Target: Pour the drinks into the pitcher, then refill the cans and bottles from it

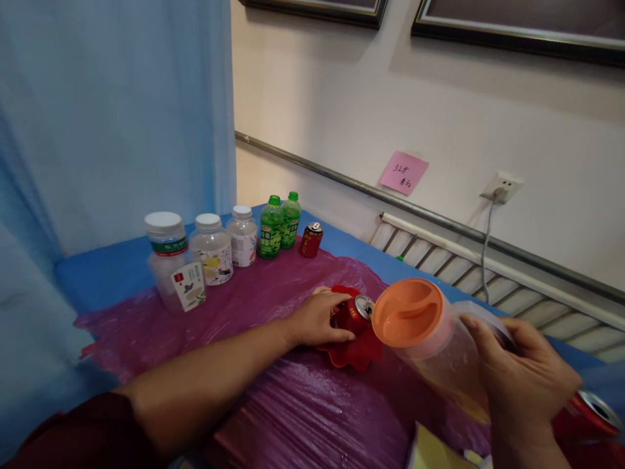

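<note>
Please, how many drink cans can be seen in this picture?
3. The left hand holds one red can; a small can stands beside the green bottles; a third can shows beside the right hand. More may be hidden.

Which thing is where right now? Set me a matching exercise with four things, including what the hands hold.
Things
1. pitcher
2. can beside the orange lid
3. pink note
4. green-capped bottles

Places
A. on the wall
B. in the right hand
C. standing between a white-capped bottle and a dark red can
D. in the left hand

Pairs: 1-B; 2-D; 3-A; 4-C
</note>
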`<state>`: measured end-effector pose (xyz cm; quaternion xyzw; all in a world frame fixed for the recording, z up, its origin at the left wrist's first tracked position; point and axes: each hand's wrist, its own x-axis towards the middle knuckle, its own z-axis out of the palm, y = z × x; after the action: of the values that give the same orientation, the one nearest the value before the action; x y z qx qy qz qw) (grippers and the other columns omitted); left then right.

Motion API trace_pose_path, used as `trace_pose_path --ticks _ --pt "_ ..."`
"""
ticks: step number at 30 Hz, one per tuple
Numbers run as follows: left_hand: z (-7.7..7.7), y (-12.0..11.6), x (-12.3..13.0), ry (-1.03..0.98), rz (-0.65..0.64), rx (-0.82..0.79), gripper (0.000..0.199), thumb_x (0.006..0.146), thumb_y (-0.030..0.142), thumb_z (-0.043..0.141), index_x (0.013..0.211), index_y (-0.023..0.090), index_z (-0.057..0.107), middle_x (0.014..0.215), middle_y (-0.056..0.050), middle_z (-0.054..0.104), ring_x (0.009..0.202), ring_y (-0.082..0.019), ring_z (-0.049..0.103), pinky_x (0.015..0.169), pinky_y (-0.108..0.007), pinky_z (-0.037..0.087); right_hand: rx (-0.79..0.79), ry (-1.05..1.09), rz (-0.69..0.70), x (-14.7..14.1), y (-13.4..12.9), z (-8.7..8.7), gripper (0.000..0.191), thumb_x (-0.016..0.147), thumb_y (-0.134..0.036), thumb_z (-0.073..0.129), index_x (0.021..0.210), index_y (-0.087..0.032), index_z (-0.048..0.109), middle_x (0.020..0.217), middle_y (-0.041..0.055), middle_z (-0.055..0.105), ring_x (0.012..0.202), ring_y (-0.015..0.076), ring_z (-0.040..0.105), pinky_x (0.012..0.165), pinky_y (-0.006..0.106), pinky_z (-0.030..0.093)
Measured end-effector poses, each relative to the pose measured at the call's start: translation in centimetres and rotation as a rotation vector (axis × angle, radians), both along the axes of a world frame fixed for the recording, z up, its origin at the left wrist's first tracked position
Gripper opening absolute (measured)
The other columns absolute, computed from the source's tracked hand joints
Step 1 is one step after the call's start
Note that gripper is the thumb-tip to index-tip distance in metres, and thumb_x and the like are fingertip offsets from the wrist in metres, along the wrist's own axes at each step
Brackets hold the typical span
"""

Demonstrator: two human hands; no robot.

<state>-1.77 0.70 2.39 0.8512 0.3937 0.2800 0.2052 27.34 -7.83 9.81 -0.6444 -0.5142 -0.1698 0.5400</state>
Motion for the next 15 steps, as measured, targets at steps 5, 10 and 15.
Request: trace_pose_path --ticks 5,10,15 --pt "0.08 -0.02 0.01 -0.004 0.0 -0.007 0.074 0.068 0.06 0.083 0.131 0.025 0.065 0.124 -0.008 0.073 0.111 -0.032 0.065 0.107 -0.048 0.04 0.008 0.014 -0.003 0.07 0.09 -0.12 0.049 0.076 -0.066 0.072 0.068 -0.019 0.069 0.053 -0.0037 0.049 0.052 0.0128 0.046 0.054 0.028 0.032" --pt "0.23 -0.08 0.04 -0.004 -0.004 -0.021 0.072 0.068 0.057 0.084 0.129 0.024 0.066 0.123 -0.009 0.074 0.112 -0.033 0.065 0.107 -0.047 0.04 0.012 0.017 0.01 0.32 0.24 -0.37 0.049 0.076 -0.066 0.073 0.069 -0.018 0.07 0.054 -0.0036 0.05 0.053 0.0125 0.045 0.054 0.027 0.032" --pt "0.16 -0.12 0.02 -0.014 -0.007 -0.019 0.074 0.068 0.057 0.084 0.132 0.025 0.064 0.125 -0.007 0.073 0.112 -0.033 0.064 0.107 -0.048 0.039 0.028 0.079 0.031 0.26 0.45 -0.53 0.046 0.075 -0.062 0.075 0.069 -0.017 0.07 0.054 -0.0042 0.05 0.053 0.0119 0.045 0.054 0.027 0.033"
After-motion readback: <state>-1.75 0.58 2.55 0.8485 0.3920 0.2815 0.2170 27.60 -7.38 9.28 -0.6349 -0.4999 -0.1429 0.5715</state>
